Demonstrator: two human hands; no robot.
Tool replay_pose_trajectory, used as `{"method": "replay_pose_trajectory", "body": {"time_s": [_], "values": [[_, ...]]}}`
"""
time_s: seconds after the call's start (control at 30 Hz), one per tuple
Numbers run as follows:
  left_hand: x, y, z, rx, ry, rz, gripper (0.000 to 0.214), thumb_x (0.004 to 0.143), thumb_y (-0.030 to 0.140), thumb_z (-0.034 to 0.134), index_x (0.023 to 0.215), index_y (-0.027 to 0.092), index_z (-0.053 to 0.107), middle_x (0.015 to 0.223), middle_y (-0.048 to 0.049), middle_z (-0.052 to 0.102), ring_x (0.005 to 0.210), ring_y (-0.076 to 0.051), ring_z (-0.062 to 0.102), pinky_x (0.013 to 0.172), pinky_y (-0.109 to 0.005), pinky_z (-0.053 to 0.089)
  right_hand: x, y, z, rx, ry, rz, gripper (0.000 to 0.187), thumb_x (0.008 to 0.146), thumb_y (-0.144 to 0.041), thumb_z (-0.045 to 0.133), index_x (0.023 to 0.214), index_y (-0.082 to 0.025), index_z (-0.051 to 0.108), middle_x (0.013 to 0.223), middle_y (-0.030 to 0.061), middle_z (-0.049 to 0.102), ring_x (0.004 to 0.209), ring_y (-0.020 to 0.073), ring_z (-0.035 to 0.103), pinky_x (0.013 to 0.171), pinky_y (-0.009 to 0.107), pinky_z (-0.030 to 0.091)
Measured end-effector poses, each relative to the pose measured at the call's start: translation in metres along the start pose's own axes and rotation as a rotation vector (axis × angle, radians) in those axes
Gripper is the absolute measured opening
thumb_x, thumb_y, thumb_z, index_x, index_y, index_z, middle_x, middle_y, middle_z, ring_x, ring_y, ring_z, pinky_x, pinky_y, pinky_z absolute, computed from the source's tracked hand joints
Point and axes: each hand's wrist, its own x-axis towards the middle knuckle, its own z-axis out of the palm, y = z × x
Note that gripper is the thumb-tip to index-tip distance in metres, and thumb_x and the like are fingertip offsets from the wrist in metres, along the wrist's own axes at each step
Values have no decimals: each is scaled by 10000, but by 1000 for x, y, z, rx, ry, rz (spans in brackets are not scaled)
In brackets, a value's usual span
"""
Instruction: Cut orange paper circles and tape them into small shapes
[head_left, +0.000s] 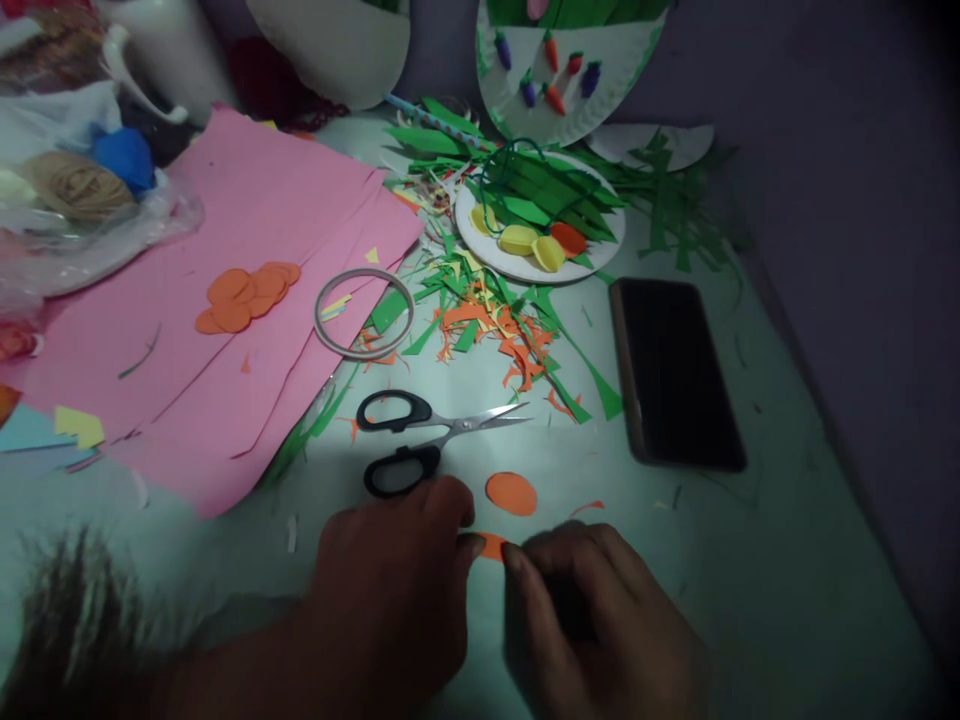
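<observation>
- Paper piece (493, 546), orange, looks part-folded, its ends pinched between the fingertips of left hand (394, 585) and right hand (607, 610).
- Loose disc (511, 494) just beyond lies flat, apparently unfolded.
- Black-handled scissors (466, 425) lie open nearby.
- Disc pile (231, 290), already cut, rests flat on pink paper (300, 210).
- Paper plate (517, 271) holds yellow pieces (517, 240), apparently shaped already.

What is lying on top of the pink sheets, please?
Overlapping orange discs, small scraps and part of a ring lie on the pink sheets; whatever the discs cover cannot be seen.

Both hands (394, 575) pinch orange paper (492, 546) near black-handled scissors (464, 426).
</observation>
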Motion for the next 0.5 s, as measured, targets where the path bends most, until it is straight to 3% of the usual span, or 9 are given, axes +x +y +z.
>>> {"method": "replay_pose_trajectory", "body": {"time_s": [0.17, 0.27, 0.4, 0.5], "values": [[1, 4, -5, 26, -112, -61, 82, 804, 231, 454, 725, 226, 475, 584, 14, 603, 538, -207, 593, 474, -271, 167, -1, 8, -4, 81, 25, -12, 47, 832, -232, 528, 830, -239, 575, 768, 14, 601, 691, 159, 587, 579, 260, 465], [1, 3, -4, 34, -120, -20, 83, 824, 238, 423, 762, 228, 477, 634, 6, 620, 567, -218, 602, 480, -277, 168, -5, 14, -7, 105, 76, -127, 149, 822, -147, 513, 920, -235, 582, 788, 19, 604, 705, 149, 588, 592, 242, 482], [0, 2, -3, 56, -97, -14, 77, 827, 234, 412, 778, 221, 470, 647, -6, 622, 586, -212, 607, 484, -278, 153, -10, 14, -6, -160, 18, -440, 367, 789, -143, 510, 1141, -220, 577, 797, 49, 617, 636, 168, 551, 520, 266, 447], [-2, 2, -4, 53, -102, -25, 95, 835, 262, 414, 768, 220, 466, 605, -2, 603, 573, -215, 608, 478, -273, 140, -11, 12, -4, -320, -35, -505, 427, 789, -146, 507, 1211, -185, 557, 847, 73, 645, 641, 185, 528, 529, 294, 432]]}}
